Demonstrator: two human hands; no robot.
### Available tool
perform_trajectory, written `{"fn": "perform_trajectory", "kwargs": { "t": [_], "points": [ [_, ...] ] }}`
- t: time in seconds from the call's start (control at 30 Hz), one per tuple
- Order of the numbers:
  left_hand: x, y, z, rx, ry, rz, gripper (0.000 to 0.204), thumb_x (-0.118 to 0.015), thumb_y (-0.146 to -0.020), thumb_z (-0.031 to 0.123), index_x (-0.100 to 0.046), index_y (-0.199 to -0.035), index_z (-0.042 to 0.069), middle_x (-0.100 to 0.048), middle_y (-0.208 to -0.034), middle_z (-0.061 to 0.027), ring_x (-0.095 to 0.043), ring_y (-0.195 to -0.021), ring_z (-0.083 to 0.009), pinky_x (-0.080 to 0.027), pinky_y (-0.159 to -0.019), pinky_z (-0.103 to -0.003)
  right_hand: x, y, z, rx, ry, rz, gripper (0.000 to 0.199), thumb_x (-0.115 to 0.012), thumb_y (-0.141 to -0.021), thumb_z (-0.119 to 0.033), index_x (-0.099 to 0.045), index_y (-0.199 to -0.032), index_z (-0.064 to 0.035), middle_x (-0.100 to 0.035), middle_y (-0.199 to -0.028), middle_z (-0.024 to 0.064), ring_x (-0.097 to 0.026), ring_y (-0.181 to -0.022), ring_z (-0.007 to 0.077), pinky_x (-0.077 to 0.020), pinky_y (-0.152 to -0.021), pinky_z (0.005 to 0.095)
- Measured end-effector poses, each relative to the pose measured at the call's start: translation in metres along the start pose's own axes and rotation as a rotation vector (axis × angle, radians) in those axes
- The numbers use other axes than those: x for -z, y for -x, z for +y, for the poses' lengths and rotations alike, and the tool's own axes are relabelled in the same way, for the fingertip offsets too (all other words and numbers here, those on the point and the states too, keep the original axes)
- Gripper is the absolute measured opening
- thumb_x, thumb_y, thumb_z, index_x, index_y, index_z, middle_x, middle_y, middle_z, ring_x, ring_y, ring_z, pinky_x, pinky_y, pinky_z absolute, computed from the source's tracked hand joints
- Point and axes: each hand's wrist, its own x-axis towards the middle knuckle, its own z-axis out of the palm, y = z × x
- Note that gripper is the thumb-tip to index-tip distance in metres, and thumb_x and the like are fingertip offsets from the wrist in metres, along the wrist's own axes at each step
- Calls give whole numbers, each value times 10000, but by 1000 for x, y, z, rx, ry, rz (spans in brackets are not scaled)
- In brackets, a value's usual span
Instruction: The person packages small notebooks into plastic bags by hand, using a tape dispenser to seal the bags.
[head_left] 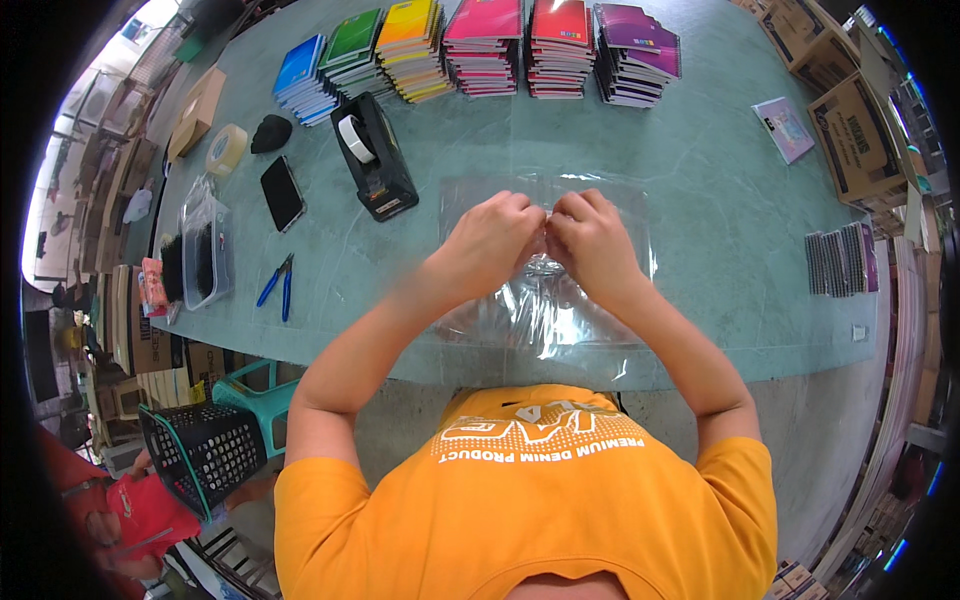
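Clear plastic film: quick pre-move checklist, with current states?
1. Film grip: ok; left hand and right hand pinch the clear plastic film, close together.
2. Film flat: not ok; creased toward the person.
3. Film edge or opening between the fingertips: cannot tell; fingers cover it.
4. Tape dispenser apart from film: ok; left of it.
5. Blue-handled pliers apart from film: ok; further left.
6. Notebook stacks apart from film: ok; along the far side.

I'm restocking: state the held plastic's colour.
The plastic is clear and colourless; the head view shows it.
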Motion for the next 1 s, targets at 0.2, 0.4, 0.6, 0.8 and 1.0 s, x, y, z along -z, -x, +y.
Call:
{"fn": "perform_trajectory", "kwargs": {
  "t": [0.2,0.4,0.6,0.8,1.0],
  "points": [
    [-15,17,3,-121,-244,105,192,-618,-707,66,-604,-889,6,-583,-862,-104,-545,-887,-294,-468,-766,-366,10,8,-27,60,403,-274,229,-599,-714,-65,-612,-935,-9,-568,-1017,103,-519,-1029,287,-431,-887,370],
    [-52,41,7,-165,-318,425,233,-606,-678,67,-625,-907,32,-585,-874,-74,-545,-876,-260,-457,-748,-374,36,1,-14,100,51,-177,417,-514,-829,-84,-492,-1233,16,-452,-1329,166,-389,-1278,278,-266,-1085,430],
    [-82,67,-13,-172,-473,612,309,-621,-758,166,-629,-1063,120,-544,-1097,-53,-486,-1032,-228,-381,-874,-397,6,8,3,185,-120,-387,447,-493,-885,-112,-429,-1324,-49,-364,-1421,107,-270,-1354,271,-217,-1110,426],
    [-24,75,-97,425,-233,909,356,-640,-816,374,-648,-1085,141,-477,-1201,-95,-409,-1140,-292,-323,-947,-397,7,16,3,222,26,-418,534,-505,-845,-38,-376,-1363,-46,-303,-1460,85,-228,-1375,254,-193,-1120,430],
    [16,60,-185,1152,336,790,355,-634,-840,377,-678,-781,30,-623,-863,-103,-530,-899,-289,-408,-809,-425,0,16,-2,259,14,-348,594,-503,-774,22,-397,-1354,-48,-339,-1444,70,-251,-1369,245,-183,-1121,444]
  ]
}}
